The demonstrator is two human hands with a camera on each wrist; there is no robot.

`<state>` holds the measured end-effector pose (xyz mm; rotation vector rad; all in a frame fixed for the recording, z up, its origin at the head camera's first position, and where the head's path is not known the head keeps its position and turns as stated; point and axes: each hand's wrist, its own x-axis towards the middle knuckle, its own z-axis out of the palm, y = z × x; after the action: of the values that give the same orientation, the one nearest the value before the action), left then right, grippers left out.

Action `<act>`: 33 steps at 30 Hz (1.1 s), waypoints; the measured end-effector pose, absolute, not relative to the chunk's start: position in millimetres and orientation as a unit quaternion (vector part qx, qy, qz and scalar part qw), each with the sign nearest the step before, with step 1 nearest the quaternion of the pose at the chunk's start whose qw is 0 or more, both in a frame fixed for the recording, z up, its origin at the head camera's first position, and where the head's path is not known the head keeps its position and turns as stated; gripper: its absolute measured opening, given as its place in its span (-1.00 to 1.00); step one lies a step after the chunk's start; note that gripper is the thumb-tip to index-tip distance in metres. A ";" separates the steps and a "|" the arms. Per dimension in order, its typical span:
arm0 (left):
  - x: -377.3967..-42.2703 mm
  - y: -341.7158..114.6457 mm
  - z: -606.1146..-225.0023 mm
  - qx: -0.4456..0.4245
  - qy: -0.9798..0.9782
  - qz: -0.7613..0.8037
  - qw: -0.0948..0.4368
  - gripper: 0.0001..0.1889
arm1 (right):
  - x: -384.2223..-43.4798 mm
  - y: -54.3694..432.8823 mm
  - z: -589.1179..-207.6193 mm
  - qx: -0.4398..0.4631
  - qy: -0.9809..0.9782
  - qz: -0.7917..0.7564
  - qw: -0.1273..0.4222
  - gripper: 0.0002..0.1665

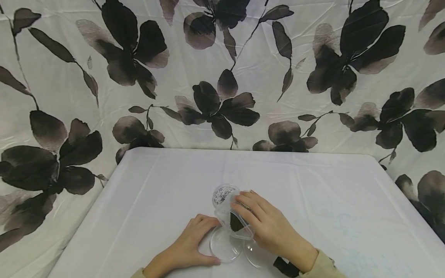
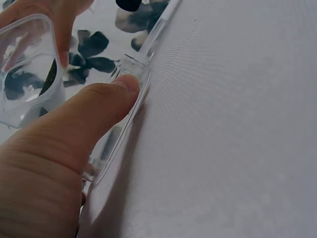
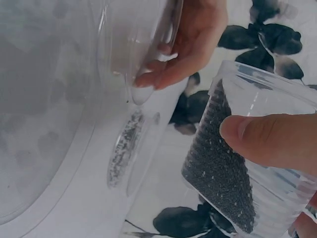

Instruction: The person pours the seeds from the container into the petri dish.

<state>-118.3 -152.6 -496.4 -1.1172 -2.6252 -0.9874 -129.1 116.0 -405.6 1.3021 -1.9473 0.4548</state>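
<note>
Your right hand (image 1: 267, 224) holds the clear tub (image 3: 270, 96), thumb on one side and fingers on the other, up off the surface (image 1: 139, 208) and near your left hand (image 1: 192, 243). The tub is tipped on its side with its mouth toward your left hand, so the dark grains (image 3: 213, 153) heap up along its low wall. Your left hand is spread wide around the clear dish (image 1: 226, 247), thumb on the near rim and fingers by the far rim, probably so it can't slip away; I can't tell if it is lifted a bit. That dish is between your two hands, partly under the tub. Watch the rims: another clear round piece (image 1: 257, 256) lies just beside the dish, below your right wrist, and the speckled dish (image 1: 224, 194) is just past your right fingertips, so a low swing could bump either one. You have more room to the left of your left hand and to the right of your right hand, where plain white surface runs on. The far edge is well past both hands.
</note>
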 end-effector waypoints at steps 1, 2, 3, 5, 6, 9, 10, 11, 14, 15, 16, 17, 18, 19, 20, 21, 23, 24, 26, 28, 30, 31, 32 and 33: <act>-118.5 -152.6 -496.9 -0.373 -0.867 -0.325 0.066 -0.14 | -128.7 115.5 -405.0 0.508 -0.758 0.175 0.370 -0.43; -118.7 -152.5 -497.0 -0.375 -0.866 -0.323 0.070 -0.14 | -128.4 115.1 -404.5 0.508 -0.757 0.174 0.372 -0.43; -118.8 -152.6 -497.2 -0.378 -0.865 -0.321 0.074 -0.14 | -128.2 114.7 -404.0 0.507 -0.757 0.173 0.374 -0.43; -118.8 -152.6 -497.5 -0.380 -0.864 -0.320 0.078 -0.14 | -127.7 114.3 -403.6 0.506 -0.757 0.169 0.377 -0.44; -118.7 -152.7 -497.4 -0.379 -0.865 -0.321 0.076 -0.14 | -127.5 114.2 -403.4 0.506 -0.756 0.168 0.379 -0.44; -117.9 -152.9 -496.5 -0.369 -0.868 -0.329 0.056 -0.15 | -126.9 113.9 -403.7 0.505 -0.756 0.166 0.382 -0.47; -117.6 -153.0 -496.3 -0.365 -0.869 -0.331 0.049 -0.15 | -126.8 113.7 -403.8 0.505 -0.756 0.166 0.382 -0.49; -117.4 -153.1 -495.9 -0.360 -0.870 -0.334 0.041 -0.15 | -126.7 113.3 -403.7 0.506 -0.754 0.165 0.384 -0.50; -117.1 -153.3 -495.6 -0.353 -0.872 -0.339 0.026 -0.15 | -126.6 112.6 -403.7 0.509 -0.751 0.164 0.388 -0.53; -117.1 -153.3 -495.5 -0.352 -0.872 -0.340 0.024 -0.15 | -126.8 112.4 -403.5 0.510 -0.749 0.164 0.389 -0.54; -117.3 -153.4 -495.8 -0.351 -0.872 -0.341 0.021 -0.15 | -126.9 112.1 -403.3 0.511 -0.748 0.163 0.391 -0.55; -117.5 -153.4 -495.9 -0.351 -0.872 -0.341 0.020 -0.15 | -126.9 111.9 -403.1 0.511 -0.747 0.162 0.392 -0.55; -117.7 -153.4 -496.0 -0.350 -0.872 -0.342 0.019 -0.15 | -126.9 111.9 -403.0 0.511 -0.748 0.162 0.392 -0.55; -118.0 -153.5 -496.3 -0.351 -0.872 -0.342 0.019 -0.14 | -127.0 111.8 -402.8 0.511 -0.747 0.161 0.394 -0.55; -118.1 -153.5 -496.2 -0.350 -0.872 -0.342 0.017 -0.14 | -127.0 111.6 -402.7 0.511 -0.747 0.161 0.394 -0.55; -118.3 -153.5 -496.3 -0.352 -0.872 -0.340 0.022 -0.14 | -127.1 111.4 -402.7 0.510 -0.746 0.160 0.396 -0.55; -118.4 -153.4 -496.3 -0.354 -0.871 -0.340 0.026 -0.14 | -126.9 111.0 -402.8 0.511 -0.745 0.159 0.398 -0.55; -118.3 -153.2 -496.2 -0.355 -0.871 -0.339 0.027 -0.14 | -126.8 110.8 -402.9 0.510 -0.745 0.158 0.400 -0.56; -118.3 -152.9 -496.2 -0.356 -0.869 -0.342 0.027 -0.14 | -126.9 110.4 -403.4 0.509 -0.744 0.157 0.403 -0.56; -118.1 -153.0 -495.9 -0.354 -0.869 -0.345 0.024 -0.14 | -127.1 110.0 -404.0 0.509 -0.743 0.155 0.406 -0.56; -117.9 -153.1 -495.9 -0.356 -0.868 -0.344 0.027 -0.14 | -127.4 109.8 -405.0 0.509 -0.743 0.154 0.407 -0.56; -117.8 -153.2 -496.0 -0.356 -0.868 -0.345 0.027 -0.13 | -127.6 109.7 -405.5 0.509 -0.743 0.153 0.408 -0.56; -117.8 -153.3 -496.0 -0.356 -0.869 -0.343 0.029 -0.13 | -127.8 109.6 -406.0 0.510 -0.742 0.152 0.409 -0.55; -117.8 -153.3 -496.1 -0.357 -0.869 -0.343 0.032 -0.13 | -128.0 109.4 -406.7 0.511 -0.741 0.150 0.409 -0.55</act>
<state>-117.8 -153.3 -496.1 -1.0982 -2.6743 -1.0552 -128.0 109.4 -406.7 1.2861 -1.8676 0.3791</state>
